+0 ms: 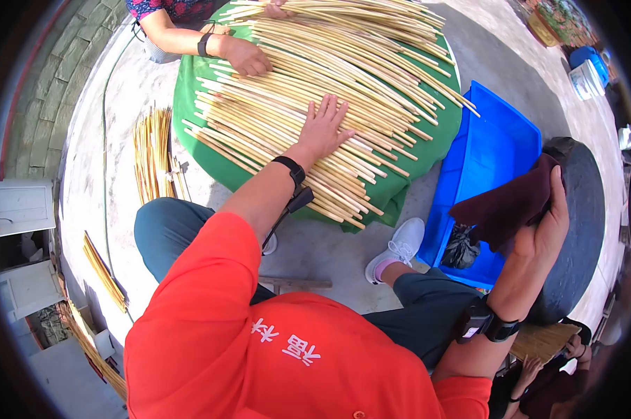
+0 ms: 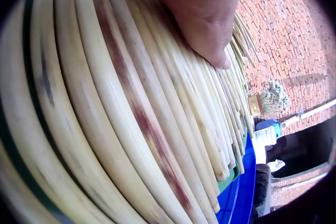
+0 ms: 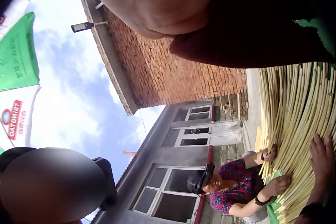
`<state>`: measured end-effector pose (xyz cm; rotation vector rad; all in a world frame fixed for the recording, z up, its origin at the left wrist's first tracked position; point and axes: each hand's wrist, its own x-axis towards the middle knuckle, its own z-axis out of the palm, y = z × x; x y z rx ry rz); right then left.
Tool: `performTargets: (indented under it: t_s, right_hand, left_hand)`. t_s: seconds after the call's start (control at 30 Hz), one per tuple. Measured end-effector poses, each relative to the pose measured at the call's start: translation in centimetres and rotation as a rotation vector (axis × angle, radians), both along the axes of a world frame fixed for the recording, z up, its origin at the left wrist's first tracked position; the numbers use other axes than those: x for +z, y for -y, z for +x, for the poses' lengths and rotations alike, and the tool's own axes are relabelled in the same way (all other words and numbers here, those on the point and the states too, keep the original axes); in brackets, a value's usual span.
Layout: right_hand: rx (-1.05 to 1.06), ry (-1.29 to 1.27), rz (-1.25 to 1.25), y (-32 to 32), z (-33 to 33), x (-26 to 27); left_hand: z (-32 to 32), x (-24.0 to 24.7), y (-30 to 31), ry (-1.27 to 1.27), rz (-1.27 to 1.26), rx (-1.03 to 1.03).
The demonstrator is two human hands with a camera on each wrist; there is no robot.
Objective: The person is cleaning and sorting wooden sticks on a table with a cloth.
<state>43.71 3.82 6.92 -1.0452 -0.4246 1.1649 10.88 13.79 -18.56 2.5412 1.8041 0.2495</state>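
Observation:
Pale, peeled-looking sticks (image 1: 259,143) lie side by side in a wide layer on a round table with a green cloth (image 1: 190,157). My left hand (image 1: 321,133) rests flat on them with its fingers spread. Close up in the left wrist view, the sticks (image 2: 131,103) show brown and reddish streaks under the hand. Off to the right, above a blue tub, my right hand (image 1: 554,209) grips a dark maroon cloth (image 1: 504,206) that hangs from it. The right wrist view shows this cloth (image 3: 241,37) close beneath the hand.
Across the table another person's hand (image 1: 245,57) touches the sticks. A blue tub (image 1: 473,140) with a black plastic bag (image 1: 460,248) stands at right, beside a dark round object (image 1: 581,230). Bundles of sticks (image 1: 153,153) lie on the ground at left. Another person's hands (image 1: 531,370) hold a flat brown piece, lower right.

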Motion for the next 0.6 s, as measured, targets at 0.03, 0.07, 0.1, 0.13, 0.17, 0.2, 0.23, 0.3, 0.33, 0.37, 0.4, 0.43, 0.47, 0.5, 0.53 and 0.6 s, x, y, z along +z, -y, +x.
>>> performTargets:
  t_s: [0.03, 0.07, 0.1, 0.13, 0.17, 0.2, 0.23, 0.3, 0.33, 0.37, 0.4, 0.43, 0.47, 0.5, 0.53, 0.6]
  right_hand:
    - [0.008, -0.003, -0.005, -0.1, -0.3, 0.1]
    - [0.015, -0.006, -0.011, -0.3, -0.6, 0.1]
    - [0.019, -0.008, -0.009, -0.4, -0.4, 0.0]
    - [0.048, -0.017, 0.01, -0.4, -0.1, -0.3]
    - [0.077, -0.026, 0.028, -0.3, 0.1, -0.4]
    - [0.079, -0.025, 0.03, -0.3, -0.2, -0.1]
    - [0.051, -0.023, 0.021, -0.2, -0.7, 0.4]
    - [0.026, -0.022, 0.011, -0.2, -0.7, 0.6]
    - [-0.004, 0.014, 0.027, -0.2, -0.3, 0.5]
    - [-0.036, 0.048, 0.043, -0.2, 0.0, 0.4]
    - [-0.035, 0.047, 0.046, -0.1, 0.0, 0.3]
    - [-0.053, 0.063, 0.052, -0.1, 0.0, 0.3]
    - [-0.071, 0.081, 0.057, -0.1, 0.1, 0.2]
    - [-0.072, 0.082, 0.058, -0.2, 0.1, 0.0]
    - [-0.06, 0.076, 0.05, -0.2, 0.1, -0.2]
    - [-0.043, 0.074, 0.039, -0.4, -0.2, -0.2]
  left_hand:
    - [-0.1, 0.1, 0.4, -0.003, 0.001, 0.004]
    - [-0.2, 0.2, 0.7, -0.023, -0.014, 0.001]
    - [-0.3, 0.2, 0.9, -0.042, -0.029, -0.003]
    - [-0.4, 0.1, 1.1, -0.045, -0.009, -0.008]
    - [-0.4, 0.0, 1.2, -0.045, -0.008, -0.006]
    - [-0.4, 0.1, 1.3, -0.039, -0.017, -0.005]
    - [-0.4, 0.2, 1.3, -0.033, -0.025, -0.004]
    - [-0.4, 0.3, 1.4, -0.038, -0.037, -0.003]
    - [-0.5, 0.4, 1.4, -0.045, -0.05, -0.003]
    - [-0.5, 0.5, 1.4, -0.047, -0.048, -0.001]
    - [-0.5, 0.6, 1.5, -0.035, -0.067, 0.003]
    - [-0.5, 0.7, 1.5, -0.024, -0.087, 0.006]
    - [-0.5, 0.9, 1.1, -0.024, -0.086, 0.005]
    - [-0.3, 1.0, 0.6, 0.017, 0.007, -0.008]
    - [0.0, 1.1, 0.0, 0.059, 0.098, -0.021]
    - [0.7, 1.1, -1.4, 0.062, 0.03, 0.005]
